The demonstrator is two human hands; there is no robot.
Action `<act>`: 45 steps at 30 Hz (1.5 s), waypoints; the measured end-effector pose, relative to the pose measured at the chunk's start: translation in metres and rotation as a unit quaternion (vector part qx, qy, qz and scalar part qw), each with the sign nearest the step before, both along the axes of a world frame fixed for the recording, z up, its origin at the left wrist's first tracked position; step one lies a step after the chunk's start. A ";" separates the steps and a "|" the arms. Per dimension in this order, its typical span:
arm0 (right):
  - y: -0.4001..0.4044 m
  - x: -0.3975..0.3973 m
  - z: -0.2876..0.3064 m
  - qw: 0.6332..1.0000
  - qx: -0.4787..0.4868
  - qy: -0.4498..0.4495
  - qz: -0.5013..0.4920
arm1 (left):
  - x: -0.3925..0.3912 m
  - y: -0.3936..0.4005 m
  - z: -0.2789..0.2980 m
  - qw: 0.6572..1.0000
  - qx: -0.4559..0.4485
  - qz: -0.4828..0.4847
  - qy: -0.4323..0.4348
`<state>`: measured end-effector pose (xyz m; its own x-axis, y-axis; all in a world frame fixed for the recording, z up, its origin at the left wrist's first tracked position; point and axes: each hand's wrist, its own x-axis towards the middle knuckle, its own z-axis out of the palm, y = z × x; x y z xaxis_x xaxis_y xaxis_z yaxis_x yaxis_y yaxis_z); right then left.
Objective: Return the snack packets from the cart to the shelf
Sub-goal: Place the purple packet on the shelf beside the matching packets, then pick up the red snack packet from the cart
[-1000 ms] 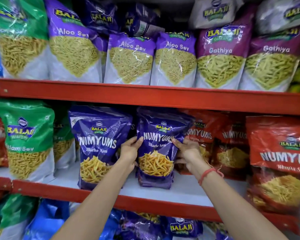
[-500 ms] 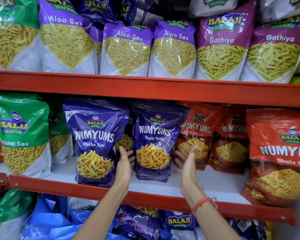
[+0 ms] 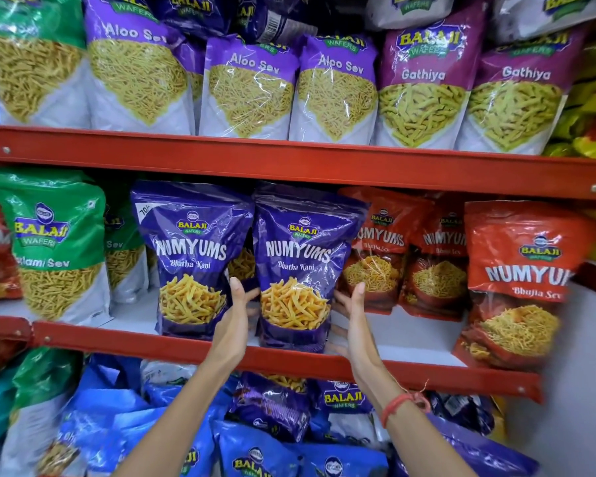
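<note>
A purple Numyums Bhatha Kani packet (image 3: 300, 256) stands upright on the middle red shelf (image 3: 172, 346), close to its front lip. My left hand (image 3: 236, 321) presses flat against the packet's left side, fingers reaching behind its edge. My right hand (image 3: 355, 325) cups its right side the same way, so the packet is clamped between both palms. A second, identical purple packet (image 3: 193, 256) stands just to the left, touching it. The cart is out of view.
Red Numyums Bhujia Sev packets (image 3: 516, 280) stand to the right, green Sev packets (image 3: 55, 246) to the left. Aloo Sev and Gathiya packets (image 3: 334, 87) fill the upper shelf. Blue and purple packets (image 3: 272, 407) crowd the shelf below my forearms. A white wall (image 3: 585, 390) is on the right.
My hands went from gripping the packet's front, to open beside it, to now pressing in on both its sides. The view has shifted lower and closer.
</note>
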<state>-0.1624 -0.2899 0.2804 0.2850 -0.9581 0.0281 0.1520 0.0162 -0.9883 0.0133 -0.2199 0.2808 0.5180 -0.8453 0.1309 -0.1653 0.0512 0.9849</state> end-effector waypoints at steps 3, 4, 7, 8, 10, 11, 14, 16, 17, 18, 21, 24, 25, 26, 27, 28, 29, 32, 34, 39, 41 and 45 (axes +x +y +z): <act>0.010 -0.003 0.000 1.000 -0.013 0.012 -0.010 | -0.005 0.011 0.001 1.000 0.004 0.014 0.000; 0.013 -0.004 0.000 1.000 -0.020 0.019 -0.009 | -0.006 0.014 0.002 1.000 0.008 0.014 -0.003; 0.017 -0.008 -0.003 0.998 -0.050 0.043 -0.006 | -0.013 0.022 0.002 1.000 0.009 -0.001 -0.007; 0.020 -0.009 -0.005 0.996 -0.065 0.052 -0.008 | -0.016 0.025 0.001 1.000 0.000 -0.006 -0.006; 0.030 -0.014 -0.013 0.992 -0.108 0.063 -0.026 | -0.022 0.032 -0.005 0.999 -0.033 -0.002 -0.008; 0.038 -0.018 -0.019 0.990 -0.126 0.055 -0.038 | -0.026 0.036 -0.011 0.999 -0.050 0.003 -0.016; 0.066 -0.034 -0.041 0.984 -0.157 0.030 -0.076 | -0.041 0.053 -0.032 0.995 -0.096 -0.005 -0.038; 0.085 -0.049 -0.064 0.982 -0.161 0.027 -0.097 | -0.051 0.061 -0.053 0.994 -0.105 -0.014 -0.011; 0.094 -0.056 -0.075 0.981 -0.163 0.025 -0.103 | -0.055 0.065 -0.063 0.994 -0.107 -0.017 -0.005; 0.102 -0.063 -0.087 0.981 -0.159 0.028 -0.104 | -0.059 0.068 -0.074 0.994 -0.104 -0.023 -0.002; 0.125 -0.088 -0.135 0.984 -0.117 0.066 -0.121 | -0.078 0.085 -0.120 0.996 -0.063 -0.055 0.006; 0.144 -0.118 -0.182 0.976 -0.087 0.148 -0.135 | -0.098 0.107 -0.166 0.996 0.001 -0.088 -0.010; 0.149 -0.131 -0.198 0.973 -0.068 0.178 -0.134 | -0.103 0.114 -0.182 0.995 0.030 -0.097 -0.017; 0.153 -0.143 -0.212 0.968 -0.050 0.213 -0.127 | -0.108 0.121 -0.198 0.992 0.059 -0.104 -0.027; 0.157 -0.157 -0.227 0.960 -0.034 0.251 -0.120 | -0.112 0.127 -0.214 0.989 0.088 -0.112 -0.042; 0.160 -0.171 -0.240 0.949 -0.022 0.293 -0.113 | -0.117 0.132 -0.229 0.984 0.117 -0.122 -0.059; 0.163 -0.184 -0.253 0.937 -0.016 0.331 -0.108 | -0.122 0.138 -0.243 0.977 0.149 -0.134 -0.073; 0.168 -0.218 -0.286 0.914 0.013 0.398 -0.075 | -0.139 0.147 -0.280 0.952 0.244 -0.169 -0.073; 0.166 -0.235 -0.306 0.914 0.067 0.399 -0.040 | -0.149 0.146 -0.304 0.932 0.305 -0.188 -0.058; 0.151 -0.263 -0.361 0.880 0.171 0.439 0.065 | -0.173 0.133 -0.357 0.889 0.406 -0.201 -0.065; 0.144 -0.265 -0.380 0.868 0.194 0.450 0.080 | -0.182 0.123 -0.374 0.877 0.438 -0.187 -0.059; 0.134 -0.256 -0.405 0.883 0.264 0.384 0.056 | -0.195 0.113 -0.400 0.871 0.461 -0.168 0.000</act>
<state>-0.4186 -0.1560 -0.1251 0.1203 -0.7449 -0.6562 -0.5908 0.4775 -0.6504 -0.1814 -0.1072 -0.1188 0.2221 -0.6952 -0.6837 -0.2939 -0.7163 0.6329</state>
